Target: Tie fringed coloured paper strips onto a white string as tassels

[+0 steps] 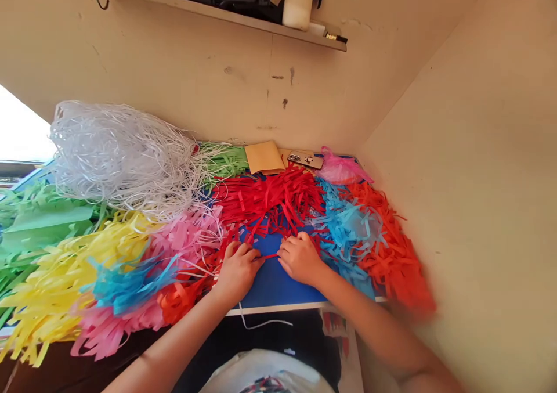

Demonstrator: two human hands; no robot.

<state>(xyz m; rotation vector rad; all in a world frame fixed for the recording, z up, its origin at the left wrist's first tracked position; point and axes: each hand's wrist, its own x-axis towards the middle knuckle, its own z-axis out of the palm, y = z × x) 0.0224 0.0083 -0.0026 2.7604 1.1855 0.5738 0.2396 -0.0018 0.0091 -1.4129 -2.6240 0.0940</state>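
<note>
Between my two hands a thin red strip (271, 256) is stretched just above the blue tabletop (270, 291). My left hand (239, 268) has its fingers closed on the strip's left end. The right end is pinched in my right hand (301, 258). Right behind the hands lies a loose heap of red strips (270, 198), some of them reaching down to my fingers. The exact material of the strip cannot be made out.
Yellow strips (87, 253), pink strips (187, 233) and a white string bundle (117, 149) pile up on the left. Blue strips (348, 222) and orange strips (395, 253) lie right. Behind are a phone (306, 159), an envelope (264, 157) and a pink bag (342, 168). A shelf (243, 18) hangs above.
</note>
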